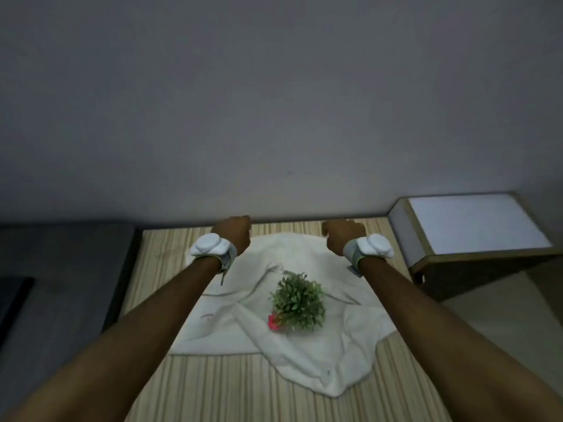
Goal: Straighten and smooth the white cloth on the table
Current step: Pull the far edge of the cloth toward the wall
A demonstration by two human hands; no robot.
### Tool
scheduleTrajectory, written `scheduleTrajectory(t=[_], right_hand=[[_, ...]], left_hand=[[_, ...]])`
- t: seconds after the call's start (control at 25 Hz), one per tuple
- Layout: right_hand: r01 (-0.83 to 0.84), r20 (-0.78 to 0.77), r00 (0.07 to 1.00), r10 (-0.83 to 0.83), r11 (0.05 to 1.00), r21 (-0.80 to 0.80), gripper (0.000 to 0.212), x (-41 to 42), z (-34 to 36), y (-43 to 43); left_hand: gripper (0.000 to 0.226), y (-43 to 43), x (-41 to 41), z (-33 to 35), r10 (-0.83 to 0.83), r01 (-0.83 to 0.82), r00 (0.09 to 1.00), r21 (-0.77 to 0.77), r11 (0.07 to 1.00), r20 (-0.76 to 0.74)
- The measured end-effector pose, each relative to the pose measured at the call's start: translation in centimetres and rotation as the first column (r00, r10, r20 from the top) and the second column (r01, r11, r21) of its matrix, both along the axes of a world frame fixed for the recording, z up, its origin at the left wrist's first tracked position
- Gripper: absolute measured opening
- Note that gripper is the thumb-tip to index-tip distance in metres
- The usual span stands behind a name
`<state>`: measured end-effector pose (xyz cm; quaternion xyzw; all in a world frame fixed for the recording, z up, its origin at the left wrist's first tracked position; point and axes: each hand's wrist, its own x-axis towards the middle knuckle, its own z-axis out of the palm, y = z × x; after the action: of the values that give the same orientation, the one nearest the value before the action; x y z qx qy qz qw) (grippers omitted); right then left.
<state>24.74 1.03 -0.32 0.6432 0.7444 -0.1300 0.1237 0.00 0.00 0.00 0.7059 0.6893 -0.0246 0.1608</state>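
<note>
A white cloth (304, 354) lies rumpled on the striped wooden table (219, 388), with folds running across it and its near right corner bunched up. A small green plant with a pink flower (297, 301) stands on the middle of the cloth. My left hand (233, 236) is at the far left edge of the cloth and my right hand (342, 234) at the far right edge. Both have curled fingers that point away from me, so I cannot see whether they grip the cloth. White sensor bands sit on both wrists.
A grey wall rises directly behind the table. A low wooden stand with a white top (475, 223) adjoins the table's far right corner. A dark grey surface (61, 269) lies to the left of the table.
</note>
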Motion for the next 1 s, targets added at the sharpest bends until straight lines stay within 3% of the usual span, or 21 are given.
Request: scheduleTrajectory(t=[0.2,0.32,0.44,0.8,1.0], right_hand=[[0.254,0.059,0.967,-0.248,0.958,-0.133,0.038,2.2,-9.4,-1.0],[0.392,0.049,0.919,-0.390,0.900,-0.188,0.056,2.0,-12.6,-1.3],[0.382,-0.018,0.921,-0.389,0.913,-0.146,0.064,2.1,-14.6,1.7],[0.270,-0.043,0.963,-0.267,0.955,0.119,0.059,4.6,-16.6,7.5],[0.311,-0.008,0.949,-0.315,0.933,0.183,0.057,5.7,-17.3,8.6]], left_hand=[[0.029,-0.8,-2.8,-9.6,0.265,-0.280,0.958,-0.149,0.948,-0.114],[0.047,-1.3,-3.2,-12.9,0.389,-0.407,0.913,-0.190,0.893,-0.125],[0.065,1.2,-4.1,-14.4,0.381,-0.387,0.922,-0.183,0.904,-0.071],[0.060,5.5,-8.7,-15.6,0.245,-0.233,0.964,0.121,0.965,-0.104],[0.061,5.9,-10.0,-15.8,0.269,-0.258,0.955,0.097,0.961,-0.127]])
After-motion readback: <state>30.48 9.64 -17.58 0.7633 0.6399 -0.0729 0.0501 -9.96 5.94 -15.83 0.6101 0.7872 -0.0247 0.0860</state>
